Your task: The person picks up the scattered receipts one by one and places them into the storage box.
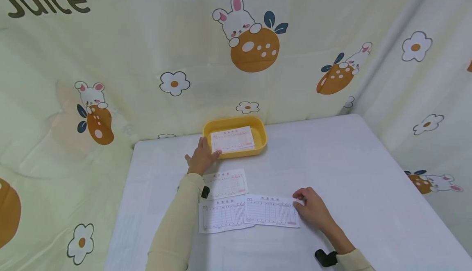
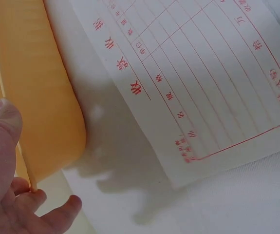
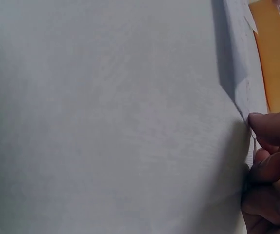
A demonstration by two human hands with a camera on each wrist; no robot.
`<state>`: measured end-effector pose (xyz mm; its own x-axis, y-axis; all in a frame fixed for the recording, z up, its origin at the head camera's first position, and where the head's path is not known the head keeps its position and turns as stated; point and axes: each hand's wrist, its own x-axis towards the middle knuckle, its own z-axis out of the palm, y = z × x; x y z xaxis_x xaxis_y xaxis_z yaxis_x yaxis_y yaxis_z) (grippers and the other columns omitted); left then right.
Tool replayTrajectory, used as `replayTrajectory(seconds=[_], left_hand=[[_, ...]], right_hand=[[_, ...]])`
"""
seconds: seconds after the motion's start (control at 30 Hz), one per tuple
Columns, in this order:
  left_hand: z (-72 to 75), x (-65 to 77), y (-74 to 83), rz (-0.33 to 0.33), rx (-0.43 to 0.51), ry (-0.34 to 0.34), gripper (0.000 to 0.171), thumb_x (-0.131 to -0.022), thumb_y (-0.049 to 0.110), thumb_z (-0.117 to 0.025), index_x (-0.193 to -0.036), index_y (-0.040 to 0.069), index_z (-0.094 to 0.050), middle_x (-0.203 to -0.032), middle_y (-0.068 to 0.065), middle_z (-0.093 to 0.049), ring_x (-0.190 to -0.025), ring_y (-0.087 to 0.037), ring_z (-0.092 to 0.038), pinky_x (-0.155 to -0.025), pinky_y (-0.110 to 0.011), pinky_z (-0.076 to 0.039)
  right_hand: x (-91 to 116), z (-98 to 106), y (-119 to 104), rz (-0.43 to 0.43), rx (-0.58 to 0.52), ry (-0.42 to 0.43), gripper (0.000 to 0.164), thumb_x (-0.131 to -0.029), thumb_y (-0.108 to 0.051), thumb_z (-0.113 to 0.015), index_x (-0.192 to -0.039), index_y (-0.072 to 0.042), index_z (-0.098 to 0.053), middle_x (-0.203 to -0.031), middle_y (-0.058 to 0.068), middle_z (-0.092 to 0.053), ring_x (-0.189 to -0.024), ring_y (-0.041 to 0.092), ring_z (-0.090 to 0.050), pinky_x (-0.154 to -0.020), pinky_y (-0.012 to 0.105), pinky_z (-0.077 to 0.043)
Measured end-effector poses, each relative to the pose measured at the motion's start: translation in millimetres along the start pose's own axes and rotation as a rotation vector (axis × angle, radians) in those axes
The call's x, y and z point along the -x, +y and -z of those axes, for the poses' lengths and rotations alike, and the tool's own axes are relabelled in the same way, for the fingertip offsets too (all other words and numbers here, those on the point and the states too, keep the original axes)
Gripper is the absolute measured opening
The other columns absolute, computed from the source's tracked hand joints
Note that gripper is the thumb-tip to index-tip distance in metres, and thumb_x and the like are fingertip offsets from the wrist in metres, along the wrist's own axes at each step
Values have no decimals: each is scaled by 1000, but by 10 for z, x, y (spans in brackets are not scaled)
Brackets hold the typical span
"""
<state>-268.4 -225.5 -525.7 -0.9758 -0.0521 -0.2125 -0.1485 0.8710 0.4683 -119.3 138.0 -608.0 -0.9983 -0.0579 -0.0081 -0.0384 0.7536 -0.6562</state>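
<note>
white-covered table [image 1: 354, 156] against pale curtains [image 1: 317, 13] with bunny and flower prints

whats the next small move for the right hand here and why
Probably lift the rightmost slip toward the yellow tray: the right hand pinches its right edge, and it overlaps the neighbouring slip, so it should come away first. The left hand holds the tray's rim, and a printed slip lies inside, which suggests that this one belongs there too.
</note>
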Motion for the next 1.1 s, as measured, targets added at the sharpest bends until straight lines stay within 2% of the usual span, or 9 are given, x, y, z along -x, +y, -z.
replayTrajectory(seconds=[0.2,0.5,0.87,1.1], left_hand=[[-25,-16,-2,4,-7,2,91,-105,51,-66,-169,6,-19,-177,-14,-20,-149,-38,-46,-118,-81,-12],[-56,-23,-10,14,-7,-3,92,-106,51,-65,-169,6,-17,-178,-14,-17,-151,-38,-43,-119,-81,-11],[-91,-68,-23,33,-23,-22,94,-105,55,-64,-171,8,-15,-179,-13,-14,-154,-38,-39,-119,-80,-10],[-71,-33,8,34,-8,-8,92,-105,52,-66,-170,8,-17,-178,-14,-16,-153,-39,-40,-118,-81,-10]], right_hand=[[1,-6,36,28,18,3,10,-96,2,-73,-98,-5,-66,-99,8,-55,-89,23,-53,-77,37,-50],[65,35,145,-32,-164,-24,9,-101,3,-67,-105,-5,-64,-93,6,-63,-78,19,-54,-66,26,-46],[114,22,169,-32,-233,4,10,-102,6,-65,-105,-3,-62,-87,4,-60,-79,18,-54,-66,23,-46],[116,45,181,1,-232,17,11,-101,7,-64,-104,-4,-63,-87,3,-59,-79,18,-54,-66,24,-47]])
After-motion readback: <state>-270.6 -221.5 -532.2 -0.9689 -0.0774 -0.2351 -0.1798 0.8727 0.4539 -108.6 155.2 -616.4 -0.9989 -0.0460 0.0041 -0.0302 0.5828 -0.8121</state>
